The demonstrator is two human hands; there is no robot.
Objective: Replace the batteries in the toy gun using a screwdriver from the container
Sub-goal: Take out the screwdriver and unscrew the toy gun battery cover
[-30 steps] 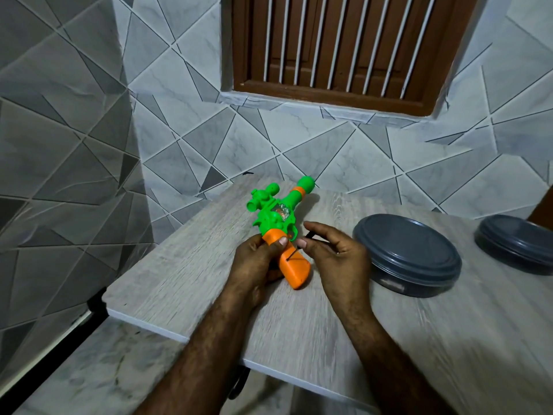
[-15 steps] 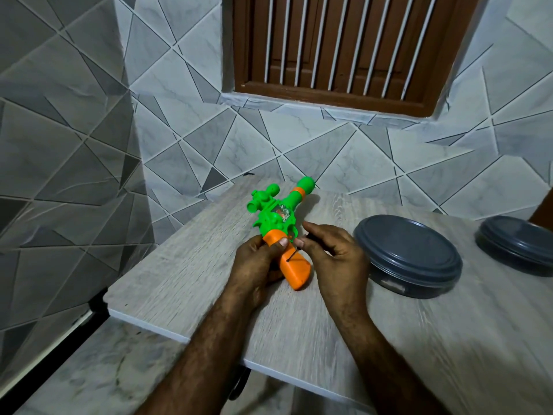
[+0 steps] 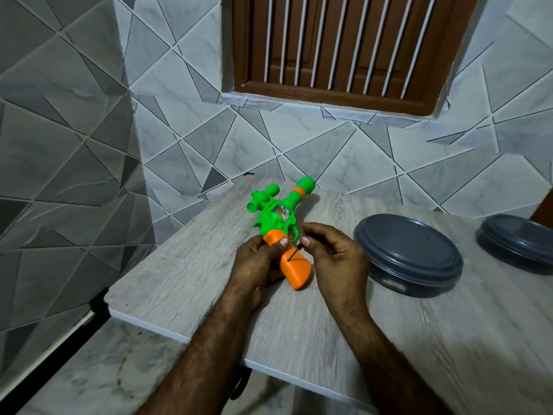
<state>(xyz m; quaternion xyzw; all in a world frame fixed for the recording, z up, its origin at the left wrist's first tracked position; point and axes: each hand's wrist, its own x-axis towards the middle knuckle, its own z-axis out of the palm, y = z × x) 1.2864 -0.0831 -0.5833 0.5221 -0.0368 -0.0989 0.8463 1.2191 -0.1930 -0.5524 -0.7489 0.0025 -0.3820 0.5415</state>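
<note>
A green and orange toy gun [image 3: 276,218] lies on the wooden table [image 3: 185,265], its barrel pointing away from me. My left hand [image 3: 257,265] grips its orange handle, thumb pressed on top. My right hand [image 3: 332,253] pinches a thin dark screwdriver [image 3: 293,254] between thumb and fingers. The screwdriver's tip rests on the orange handle, slanted down to the left. Most of the tool's handle is hidden inside my right fingers.
A round dark grey lidded container [image 3: 410,250] sits just right of my right hand. A second one [image 3: 520,241] stands at the far right edge. Tiled walls close the left and back; the table's left front edge [image 3: 167,324] drops off.
My right hand has shifted slightly while the screwdriver tip stays on the orange handle. The left hand and the gun have barely moved.
</note>
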